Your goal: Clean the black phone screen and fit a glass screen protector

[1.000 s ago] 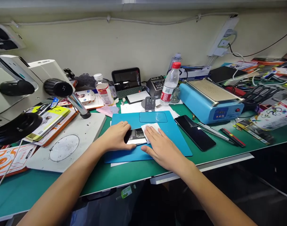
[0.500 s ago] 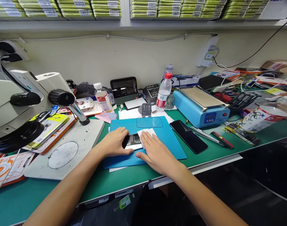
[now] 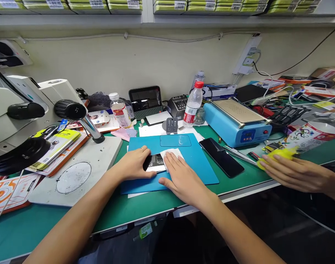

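A phone screen (image 3: 155, 164), dark and reflecting light lines, lies on a blue mat (image 3: 200, 170). My left hand (image 3: 134, 163) is closed around its left end, thumb along the near edge and fingers at the far edge. My right hand (image 3: 181, 179) presses a folded white wipe (image 3: 171, 151) flat onto the screen's right part, fingers together and thumb out to the side. The hand and wipe hide that end of the screen. Just beyond, a clear glass sheet with a dark outline (image 3: 175, 140) rests on the mat.
A black phone (image 3: 221, 157) and tweezers (image 3: 240, 156) lie right of the mat. Behind them is a blue heating machine (image 3: 236, 124). A microscope base (image 3: 101, 157) stands at left, bottles (image 3: 193, 106) at the back. Another person's hand (image 3: 299, 174) holds something yellow at right.
My hands keep nearly the same place on the screen and wipe. Another person's hand with a yellow thing has come in at the right. The view has tilted slightly down.
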Demonstrator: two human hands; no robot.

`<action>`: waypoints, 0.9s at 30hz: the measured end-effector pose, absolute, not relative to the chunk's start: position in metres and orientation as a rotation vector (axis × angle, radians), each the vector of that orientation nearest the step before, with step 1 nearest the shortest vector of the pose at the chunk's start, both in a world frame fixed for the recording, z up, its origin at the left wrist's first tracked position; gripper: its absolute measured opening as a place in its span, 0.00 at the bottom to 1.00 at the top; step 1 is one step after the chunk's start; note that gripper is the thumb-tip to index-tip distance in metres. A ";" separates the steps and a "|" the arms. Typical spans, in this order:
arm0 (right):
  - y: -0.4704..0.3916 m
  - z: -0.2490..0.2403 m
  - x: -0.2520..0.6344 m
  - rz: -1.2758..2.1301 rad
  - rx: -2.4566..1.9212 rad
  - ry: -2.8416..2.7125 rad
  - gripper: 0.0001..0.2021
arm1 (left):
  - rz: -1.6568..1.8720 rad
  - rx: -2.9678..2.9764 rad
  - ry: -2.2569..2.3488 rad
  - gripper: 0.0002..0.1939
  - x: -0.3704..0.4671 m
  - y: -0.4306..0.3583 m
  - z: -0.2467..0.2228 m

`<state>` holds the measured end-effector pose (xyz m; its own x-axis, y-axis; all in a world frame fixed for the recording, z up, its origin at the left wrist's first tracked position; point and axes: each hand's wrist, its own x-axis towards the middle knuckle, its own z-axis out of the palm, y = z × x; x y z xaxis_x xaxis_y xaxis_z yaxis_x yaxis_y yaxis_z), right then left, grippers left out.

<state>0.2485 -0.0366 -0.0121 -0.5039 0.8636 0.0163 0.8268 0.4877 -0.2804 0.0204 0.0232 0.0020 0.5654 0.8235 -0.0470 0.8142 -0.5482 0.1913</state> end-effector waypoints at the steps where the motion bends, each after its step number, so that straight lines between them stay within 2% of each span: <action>1: -0.040 -0.013 0.251 0.350 -1.467 -2.568 0.45 | 0.064 2.606 1.380 0.23 0.020 0.023 0.002; 8: -0.060 -0.016 0.271 0.313 -1.459 -2.645 0.43 | 0.058 2.629 1.350 0.24 0.019 0.024 0.003; 19: -0.022 -0.020 0.249 0.213 -1.516 -2.634 0.45 | 0.087 2.610 1.361 0.24 0.019 0.024 0.007; 27: -0.046 -0.020 0.261 0.156 -1.399 -2.664 0.43 | 0.101 2.592 1.352 0.25 0.018 0.026 0.006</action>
<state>0.2615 -0.0463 -0.0197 -0.5626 0.8241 0.0654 0.8108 0.5655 -0.1508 0.0176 0.0263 0.0061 0.5753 0.8170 -0.0388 0.8022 -0.5544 0.2215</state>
